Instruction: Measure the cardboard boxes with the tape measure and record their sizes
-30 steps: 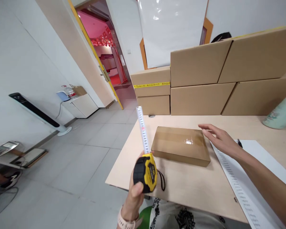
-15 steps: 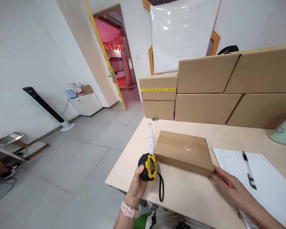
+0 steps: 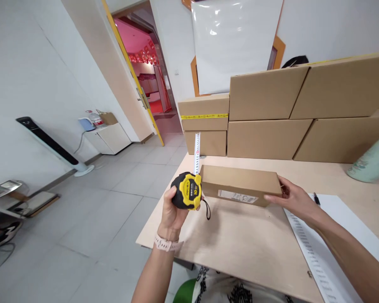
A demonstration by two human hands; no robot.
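My left hand point(image 3: 173, 210) is wrapped round a black and yellow tape measure point(image 3: 188, 191), held above the table near its left edge. Its white blade point(image 3: 197, 153) sticks out away from me, and a black wrist strap hangs from the case. My right hand point(image 3: 292, 197) grips the right end of a small brown cardboard box point(image 3: 240, 179), thumb in front and fingers behind. A white label point(image 3: 237, 196) shows on the box side facing me. The box looks tilted and raised off the table; its left end is close beside the tape measure.
Large cardboard boxes point(image 3: 268, 136) are stacked along the table's far side. Right of my right hand lie paper sheets point(image 3: 337, 227) with a pen point(image 3: 316, 198), partly hidden by my arm. A green tumbler point(image 3: 371, 158) stands at the right. The pale table point(image 3: 233, 248) ends at the left above grey floor.
My right hand has taken hold of the small box and tipped it up, so its labelled side shows. My left hand has lifted the tape measure up and away from me.
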